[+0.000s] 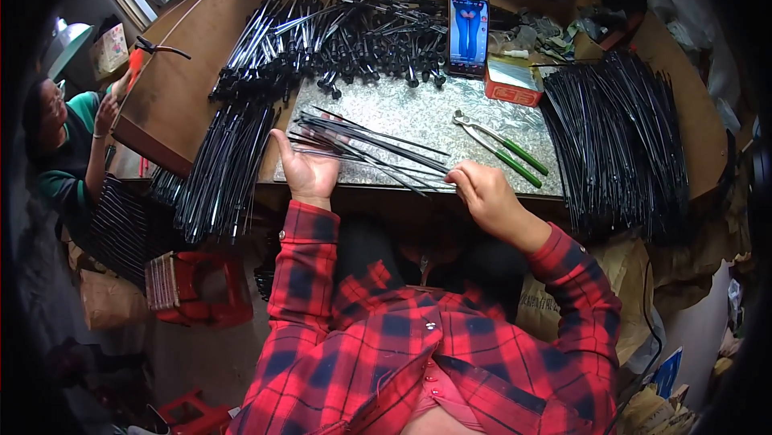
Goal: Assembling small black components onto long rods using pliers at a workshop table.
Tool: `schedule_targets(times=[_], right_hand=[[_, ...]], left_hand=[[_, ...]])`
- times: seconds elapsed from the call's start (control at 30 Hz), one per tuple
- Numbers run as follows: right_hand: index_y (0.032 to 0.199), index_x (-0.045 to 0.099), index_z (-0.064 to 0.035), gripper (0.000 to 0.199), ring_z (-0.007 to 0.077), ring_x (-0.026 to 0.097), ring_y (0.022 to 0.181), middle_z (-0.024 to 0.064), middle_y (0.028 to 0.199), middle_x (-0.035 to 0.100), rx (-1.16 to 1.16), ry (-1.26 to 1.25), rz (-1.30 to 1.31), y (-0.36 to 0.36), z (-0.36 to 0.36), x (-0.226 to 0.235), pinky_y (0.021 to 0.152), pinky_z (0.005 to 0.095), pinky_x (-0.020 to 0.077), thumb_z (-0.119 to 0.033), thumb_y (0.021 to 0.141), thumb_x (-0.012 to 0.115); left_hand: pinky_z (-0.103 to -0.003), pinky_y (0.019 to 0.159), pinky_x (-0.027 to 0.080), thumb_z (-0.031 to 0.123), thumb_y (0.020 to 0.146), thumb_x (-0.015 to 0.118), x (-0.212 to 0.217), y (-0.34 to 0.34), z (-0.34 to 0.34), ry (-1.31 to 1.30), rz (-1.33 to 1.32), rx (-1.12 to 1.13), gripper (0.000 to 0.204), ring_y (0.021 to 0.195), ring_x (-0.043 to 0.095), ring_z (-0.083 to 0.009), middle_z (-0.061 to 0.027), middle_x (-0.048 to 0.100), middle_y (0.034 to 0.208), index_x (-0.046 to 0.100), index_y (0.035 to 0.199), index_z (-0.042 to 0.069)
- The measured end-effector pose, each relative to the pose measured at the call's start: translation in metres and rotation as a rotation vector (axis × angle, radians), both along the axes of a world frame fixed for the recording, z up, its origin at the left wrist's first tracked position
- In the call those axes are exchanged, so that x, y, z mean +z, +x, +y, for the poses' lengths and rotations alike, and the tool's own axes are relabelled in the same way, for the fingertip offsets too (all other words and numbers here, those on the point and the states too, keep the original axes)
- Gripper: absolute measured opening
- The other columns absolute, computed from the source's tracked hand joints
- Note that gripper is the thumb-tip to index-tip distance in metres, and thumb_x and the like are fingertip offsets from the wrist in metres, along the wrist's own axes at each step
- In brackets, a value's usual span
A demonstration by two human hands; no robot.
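Note:
My left hand [312, 170] is palm up at the table's front edge, thumb spread, with a loose bunch of thin black rods [386, 144] lying across its fingers. Those fingers are partly hidden under the bunch. At the near right end, my right hand [490, 200] pinches some of the rods between thumb and fingertips. The bunch fans out a little, tilted down to the right, over a silvery mottled sheet [430, 117]. Beyond my right hand, end-cutting pincers with green handles [505, 149] lie on that sheet.
A large stack of black rods [619, 145] covers the table's right side; another bundle [229, 170] overhangs its left front. Behind are piled rods with thicker black ends [338, 37], a lit phone [468, 37] and a red box [515, 91]. Another person [76, 129] sits left, near a red stool [213, 286].

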State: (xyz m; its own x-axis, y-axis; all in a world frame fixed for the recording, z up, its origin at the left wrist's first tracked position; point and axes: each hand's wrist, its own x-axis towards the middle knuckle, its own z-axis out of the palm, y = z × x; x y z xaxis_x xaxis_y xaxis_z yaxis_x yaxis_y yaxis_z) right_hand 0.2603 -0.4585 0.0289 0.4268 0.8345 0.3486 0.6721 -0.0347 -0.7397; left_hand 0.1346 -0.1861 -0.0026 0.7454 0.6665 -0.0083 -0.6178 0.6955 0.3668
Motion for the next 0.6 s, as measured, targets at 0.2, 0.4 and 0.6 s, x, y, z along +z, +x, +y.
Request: schedule_targets(times=[0.2,0.4,0.6], right_hand=[[0.085,0.057,-0.0003,0.027,0.0211,0.052,0.055,0.0088,0.063,0.054,-0.03,-0.092,0.211,0.01,-0.002,-0.016,0.053,0.0324,0.0411,-0.021,0.098,0.047],[0.083,0.054,-0.0039,0.029,0.0062,0.043,0.052,-0.0025,0.061,0.047,0.137,-0.355,0.987,-0.003,0.007,-0.018,0.048,0.0232,0.0344,-0.026,0.1,0.044],[0.08,0.053,-0.0019,0.031,0.0079,0.043,0.05,0.0001,0.058,0.048,0.021,-0.1,0.377,-0.004,0.0,0.001,0.048,0.0258,0.0344,-0.024,0.1,0.043]], left_hand=[[-0.058,0.099,0.034,0.068,0.078,0.058,-0.011,0.002,-0.003,-0.04,0.089,0.01,0.079,0.11,0.049,-0.0324,-0.0155,0.054,0.117,0.047,0.12,0.002],[-0.055,0.095,0.038,0.064,0.081,0.058,-0.024,-0.001,0.001,0.032,0.031,-0.032,0.077,0.113,0.048,-0.0313,-0.015,0.05,0.122,0.043,0.128,0.004],[-0.05,0.095,0.039,0.055,0.087,0.057,-0.003,-0.005,-0.009,0.027,0.282,-0.073,0.063,0.111,0.049,-0.0309,-0.0112,0.051,0.119,0.045,0.126,0.006]])
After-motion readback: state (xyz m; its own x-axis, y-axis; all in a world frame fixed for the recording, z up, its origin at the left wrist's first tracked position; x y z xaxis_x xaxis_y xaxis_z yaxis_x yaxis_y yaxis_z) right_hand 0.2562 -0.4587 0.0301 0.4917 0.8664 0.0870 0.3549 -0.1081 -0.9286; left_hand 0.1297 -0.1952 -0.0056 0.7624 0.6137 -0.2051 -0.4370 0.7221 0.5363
